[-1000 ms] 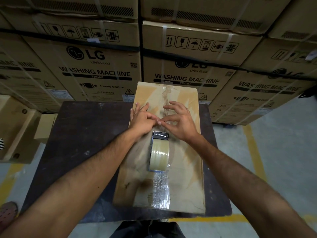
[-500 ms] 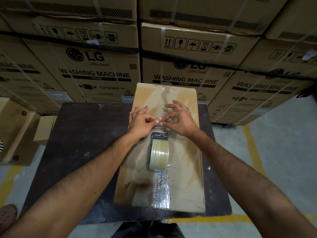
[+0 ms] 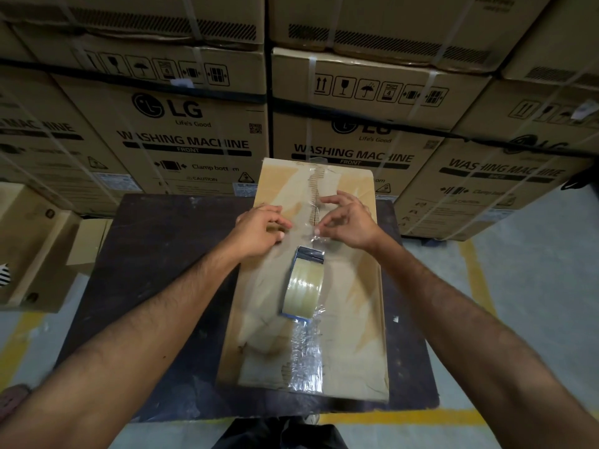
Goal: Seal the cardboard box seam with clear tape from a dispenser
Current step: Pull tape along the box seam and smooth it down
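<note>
A flat cardboard box point(image 3: 353, 286) lies lengthwise on a dark table point(image 3: 155, 260). Its centre seam point(image 3: 316, 189) runs away from me. Crinkled clear tape point(image 3: 306, 361) covers the near stretch of the seam. The tape dispenser point(image 3: 304, 281), blue-framed with a roll of clear tape, lies on the box over the seam. Just beyond it, my left hand point(image 3: 257, 230) and my right hand point(image 3: 348, 222) sit on either side of the seam. Their fingertips pinch the loose end of the tape point(image 3: 306, 226) pulled from the dispenser.
Stacked washing machine cartons point(image 3: 194, 137) form a wall right behind the table. Smaller open cardboard boxes point(image 3: 35, 241) stand at the left. Grey floor with yellow lines point(image 3: 476, 270) lies to the right and in front.
My hands, whose fingertips met over the seam, have drawn slightly apart and moved a little farther up the box. The dispenser has stayed in place.
</note>
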The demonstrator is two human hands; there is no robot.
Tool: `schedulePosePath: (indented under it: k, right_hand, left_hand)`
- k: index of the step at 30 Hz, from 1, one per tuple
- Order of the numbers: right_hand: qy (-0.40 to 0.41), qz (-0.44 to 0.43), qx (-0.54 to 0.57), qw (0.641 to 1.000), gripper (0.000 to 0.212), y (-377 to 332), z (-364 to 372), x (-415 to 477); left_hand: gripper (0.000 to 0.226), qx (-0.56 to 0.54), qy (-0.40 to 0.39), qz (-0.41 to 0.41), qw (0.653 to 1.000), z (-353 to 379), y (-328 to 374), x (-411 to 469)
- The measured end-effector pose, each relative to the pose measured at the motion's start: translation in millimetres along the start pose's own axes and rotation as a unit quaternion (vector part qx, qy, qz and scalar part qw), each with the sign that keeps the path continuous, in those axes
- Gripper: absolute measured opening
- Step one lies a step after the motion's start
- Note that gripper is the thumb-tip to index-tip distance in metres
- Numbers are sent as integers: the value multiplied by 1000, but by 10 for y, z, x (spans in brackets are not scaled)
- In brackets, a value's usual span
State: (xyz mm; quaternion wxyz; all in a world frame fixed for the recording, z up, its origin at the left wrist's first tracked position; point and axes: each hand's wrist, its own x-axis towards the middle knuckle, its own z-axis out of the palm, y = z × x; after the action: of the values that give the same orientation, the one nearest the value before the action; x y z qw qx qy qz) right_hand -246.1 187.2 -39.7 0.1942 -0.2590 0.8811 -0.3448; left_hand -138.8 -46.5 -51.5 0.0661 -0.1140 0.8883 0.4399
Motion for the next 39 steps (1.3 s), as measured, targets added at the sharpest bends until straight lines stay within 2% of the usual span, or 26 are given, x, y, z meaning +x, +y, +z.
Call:
schedulePosePath:
  k: [2, 5, 11, 14, 17, 21, 26, 30, 35, 39]
  right_hand:
    - [0, -7, -14, 1000, 14, -22, -14, -2]
    - [-2, -31, -27, 999, 12, -95, 48, 15]
    - [2, -60, -69, 996, 11, -103, 111, 5]
    - [15, -64, -83, 994, 12, -63, 111, -20]
    - [23, -69, -97, 993, 14, -61, 115, -59]
    - [28, -74, -124, 989, 12, -80, 141, -95]
    - [27, -88, -138, 986, 13, -84, 106, -141]
    - [3, -104, -155, 982, 16, -34, 124, -161]
    - [-24, -103, -159, 982, 21, -43, 171, -233]
    - [2, -45, -158, 986, 43, -145, 154, -365]
  left_hand:
    - [32, -38, 6, 3, 999, -17, -50, -19]
    - [51, -22, 2, 16, 1000, 62, 89, -36]
    - [16, 81, 23, 90, 992, 148, 330, 19]
    - [12, 140, 13, 122, 983, 124, 354, 26]
    - [11, 226, -3, 163, 960, 120, 400, 3]
    - [8, 358, 8, 227, 906, 162, 394, 16]
    - [5, 422, 25, 245, 872, 211, 366, 11]
    - [18, 423, 33, 240, 873, 284, 343, -9]
    - [23, 408, 6, 233, 883, 289, 333, -74]
    - [79, 367, 25, 188, 911, 238, 94, -131]
